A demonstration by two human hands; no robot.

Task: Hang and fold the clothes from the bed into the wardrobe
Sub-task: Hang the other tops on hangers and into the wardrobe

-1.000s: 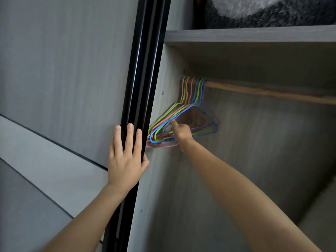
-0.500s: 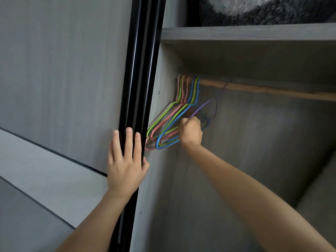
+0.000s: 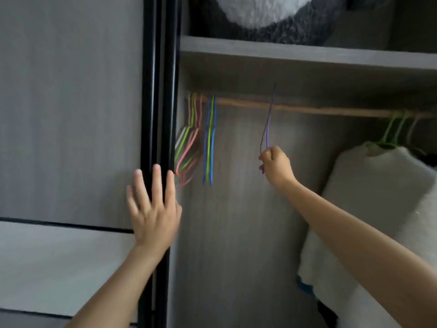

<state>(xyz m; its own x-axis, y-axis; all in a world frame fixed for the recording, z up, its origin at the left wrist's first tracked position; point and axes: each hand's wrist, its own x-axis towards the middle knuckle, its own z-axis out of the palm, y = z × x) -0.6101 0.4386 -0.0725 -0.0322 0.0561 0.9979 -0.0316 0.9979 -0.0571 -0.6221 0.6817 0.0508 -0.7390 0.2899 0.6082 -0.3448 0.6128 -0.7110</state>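
Observation:
Inside the open wardrobe a wooden rail runs under a grey shelf. Several coloured wire hangers hang bunched at the rail's left end. My right hand is shut on a thin purple hanger, held edge-on in front of the rail, apart from the bunch; its hook reaches above the rail. My left hand is spread flat, fingers apart, against the black edge of the sliding door. No bed or loose clothes are in view.
A white fluffy garment hangs on green hangers at the right of the rail. A dark and white plush thing lies on the top shelf. The grey door panel fills the left.
My right hand has pulled the purple hanger out of the bunch and carried it to the right along the rail. The view has swung right, showing the white garment. My left hand stays on the door edge.

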